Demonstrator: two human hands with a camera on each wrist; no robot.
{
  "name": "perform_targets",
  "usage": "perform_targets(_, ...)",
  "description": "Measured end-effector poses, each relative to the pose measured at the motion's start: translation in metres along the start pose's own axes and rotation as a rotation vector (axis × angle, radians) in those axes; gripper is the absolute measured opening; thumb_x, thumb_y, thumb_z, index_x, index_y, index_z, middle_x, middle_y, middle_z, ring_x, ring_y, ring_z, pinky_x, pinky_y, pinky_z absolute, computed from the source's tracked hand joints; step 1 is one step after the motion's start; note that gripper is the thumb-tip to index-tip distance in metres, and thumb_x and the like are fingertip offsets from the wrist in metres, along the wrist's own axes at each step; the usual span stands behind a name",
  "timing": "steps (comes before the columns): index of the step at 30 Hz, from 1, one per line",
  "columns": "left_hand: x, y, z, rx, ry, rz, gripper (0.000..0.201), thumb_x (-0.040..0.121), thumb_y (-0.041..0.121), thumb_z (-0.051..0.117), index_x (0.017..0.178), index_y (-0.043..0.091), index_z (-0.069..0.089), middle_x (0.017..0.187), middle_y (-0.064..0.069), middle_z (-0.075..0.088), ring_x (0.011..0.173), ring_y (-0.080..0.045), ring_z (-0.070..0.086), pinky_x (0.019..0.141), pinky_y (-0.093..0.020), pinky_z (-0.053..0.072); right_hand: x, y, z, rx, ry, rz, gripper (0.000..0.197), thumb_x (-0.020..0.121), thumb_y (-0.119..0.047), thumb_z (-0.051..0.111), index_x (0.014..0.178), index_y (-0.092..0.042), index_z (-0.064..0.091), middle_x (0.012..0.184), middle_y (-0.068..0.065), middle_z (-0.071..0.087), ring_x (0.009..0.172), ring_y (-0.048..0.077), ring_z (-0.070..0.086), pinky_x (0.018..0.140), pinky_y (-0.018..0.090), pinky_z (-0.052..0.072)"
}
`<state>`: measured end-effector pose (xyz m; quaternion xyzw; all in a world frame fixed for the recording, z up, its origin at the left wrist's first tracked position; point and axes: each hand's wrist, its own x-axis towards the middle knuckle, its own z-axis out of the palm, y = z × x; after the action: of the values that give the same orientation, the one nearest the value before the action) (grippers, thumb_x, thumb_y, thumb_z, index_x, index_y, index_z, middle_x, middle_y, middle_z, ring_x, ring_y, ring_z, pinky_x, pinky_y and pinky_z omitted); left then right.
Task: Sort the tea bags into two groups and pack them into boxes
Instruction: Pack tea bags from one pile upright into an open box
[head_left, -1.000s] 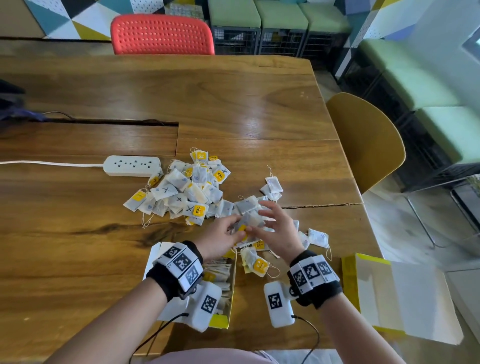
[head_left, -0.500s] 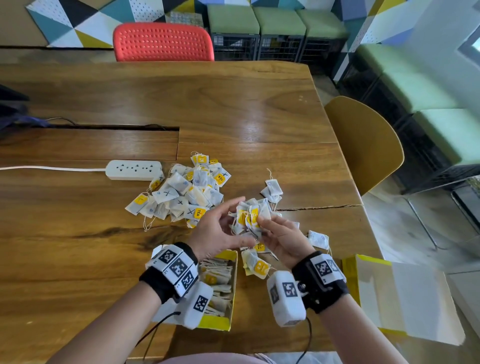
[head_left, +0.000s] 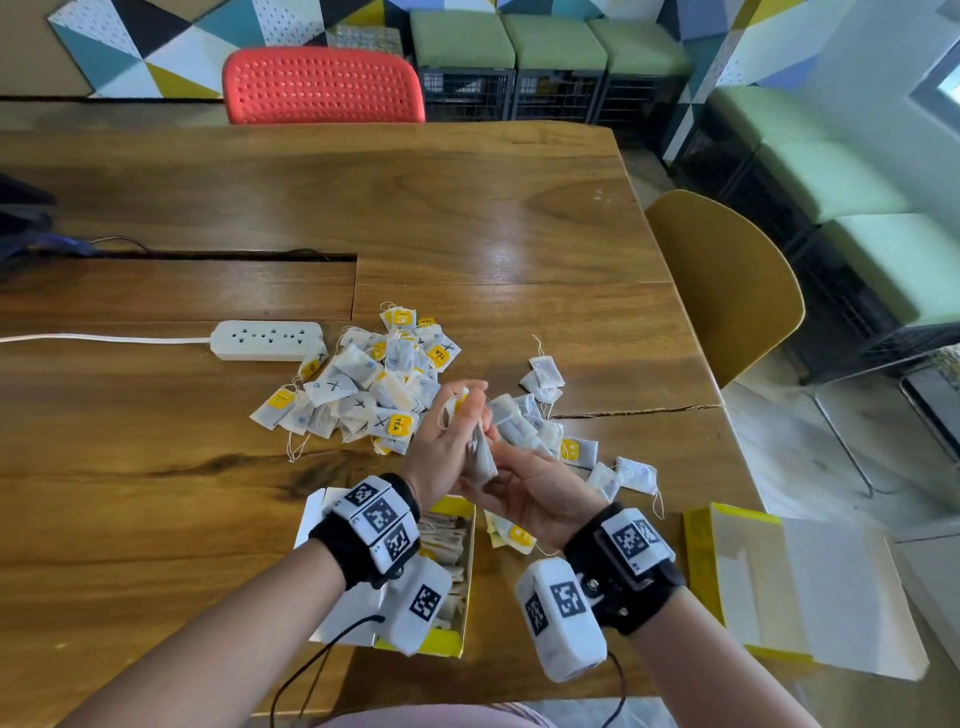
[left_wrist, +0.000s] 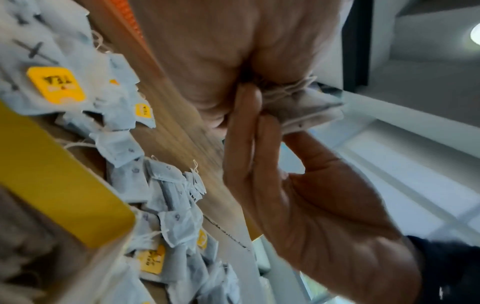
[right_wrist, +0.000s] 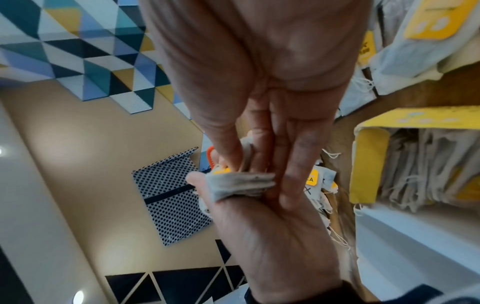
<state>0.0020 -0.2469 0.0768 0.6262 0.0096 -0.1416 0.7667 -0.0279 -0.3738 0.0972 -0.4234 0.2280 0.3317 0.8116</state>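
A small stack of tea bags (head_left: 480, 457) stands on edge above the table, held between both hands. My left hand (head_left: 449, 431) grips its left side, fingers pointing away from me. My right hand (head_left: 511, 486) pinches it from the right with thumb and fingers. In the left wrist view the right hand's fingers (left_wrist: 249, 144) press the stack (left_wrist: 306, 107). In the right wrist view the stack (right_wrist: 241, 183) sits against the left hand's thumb. A yellow box (head_left: 465, 571) partly filled with bags lies under my left wrist. A second yellow box (head_left: 701, 561) lies at the right with its flaps spread.
A pile of X-marked tea bags (head_left: 363, 395) lies beyond my left hand, and a smaller scatter of bags (head_left: 543, 431) beyond my right. A white power strip (head_left: 267, 340) and cord sit left of the pile. The table's edge and a yellow chair (head_left: 727, 291) are close on the right.
The hands gathered loose bags off the table, lifted them and drew them toward me. The fanned bags are now squeezed into one stack between both hands.
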Motion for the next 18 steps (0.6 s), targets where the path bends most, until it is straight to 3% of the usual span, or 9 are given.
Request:
perform_targets(2, 0.001, 0.002, 0.001, -0.139, 0.062, -0.078, 0.043, 0.091, 0.048, 0.049, 0.115, 0.013, 0.051, 0.066, 0.005, 0.049, 0.064, -0.017, 0.047, 0.061, -0.027, 0.046, -0.003, -0.002, 0.003, -0.100, -0.004, 0.002, 0.030, 0.080, -0.027, 0.067, 0.093, 0.000, 0.067, 0.083, 0.016, 0.069, 0.074, 0.022, 0.070, 0.067, 0.025, 0.057)
perform_targets(4, 0.001, 0.003, 0.000, -0.284, 0.093, -0.172, 0.052, 0.086, 0.051, 0.047, 0.120, 0.011, 0.047, 0.068, 0.003, 0.046, 0.057, -0.012, 0.046, 0.053, -0.024, 0.044, -0.003, -0.004, 0.002, -0.288, 0.038, -0.028, 0.036, 0.092, -0.039, 0.057, 0.090, -0.003, 0.066, 0.083, 0.014, 0.070, 0.070, 0.020, 0.067, 0.061, 0.025, 0.055)
perform_targets(6, 0.001, 0.006, -0.001, -0.428, 0.081, -0.224, 0.041, 0.087, 0.048, 0.050, 0.110, 0.013, 0.046, 0.068, 0.000, 0.043, 0.052, -0.009, 0.049, 0.047, -0.024, 0.043, -0.002, -0.006, 0.002, -0.505, 0.145, -0.144, 0.039, 0.093, -0.041, 0.057, 0.085, -0.004, 0.064, 0.079, 0.012, 0.066, 0.062, 0.017, 0.061, 0.052, 0.022, 0.048)
perform_targets(8, 0.002, 0.007, -0.005, -0.507, 0.084, -0.237, 0.028, 0.092, 0.029, 0.061, 0.110, 0.014, 0.045, 0.067, -0.001, 0.044, 0.054, -0.011, 0.050, 0.049, -0.025, 0.045, 0.000, -0.005, -0.001, -0.669, 0.237, -0.361, 0.030, 0.087, -0.034, 0.067, 0.080, -0.006, 0.063, 0.073, 0.010, 0.063, 0.056, 0.013, 0.055, 0.051, 0.023, 0.043)
perform_targets(10, 0.002, 0.008, -0.007, -0.528, 0.150, -0.261, 0.040, 0.093, 0.004, 0.056, 0.129, 0.015, 0.044, 0.075, -0.004, 0.051, 0.064, -0.014, 0.055, 0.054, -0.029, 0.050, 0.000, -0.004, -0.003, -0.774, 0.248, -0.543, 0.020, 0.078, -0.027, 0.078, 0.075, -0.014, 0.062, 0.077, 0.007, 0.066, 0.061, 0.013, 0.057, 0.057, 0.030, 0.049)
perform_targets(12, 0.002, 0.009, -0.009, -0.600, 0.180, -0.268, 0.051, 0.092, -0.007, 0.048, 0.134, 0.022, 0.044, 0.088, -0.005, 0.053, 0.077, -0.018, 0.059, 0.067, -0.033, 0.052, 0.001, 0.000, -0.005, -0.855, 0.228, -0.620, 0.027, 0.069, -0.030, 0.084, 0.083, -0.021, 0.064, 0.088, 0.000, 0.068, 0.070, 0.015, 0.062, 0.066, 0.034, 0.054)
perform_targets(15, -0.001, 0.014, -0.010, -0.700, 0.166, -0.268, 0.046, 0.093, -0.009, 0.042, 0.125, 0.024, 0.050, 0.099, -0.008, 0.053, 0.092, -0.024, 0.064, 0.075, -0.037, 0.056, 0.005, 0.007, -0.005, -0.934, 0.235, -0.739, 0.032, 0.066, -0.024, 0.087, 0.089, -0.021, 0.066, 0.091, -0.005, 0.064, 0.070, 0.012, 0.064, 0.062, 0.028, 0.056)
perform_targets(18, -0.004, 0.015, -0.009, -0.694, 0.144, -0.280, 0.025, 0.097, 0.003, 0.047, 0.110, 0.023, 0.053, 0.111, -0.012, 0.055, 0.105, -0.028, 0.065, 0.080, -0.042, 0.056, 0.011, 0.014, -0.002, -0.984, 0.263, -0.881, 0.022, 0.070, -0.013, 0.083, 0.088, -0.014, 0.070, 0.086, -0.002, 0.064, 0.068, 0.006, 0.062, 0.062, 0.017, 0.050)
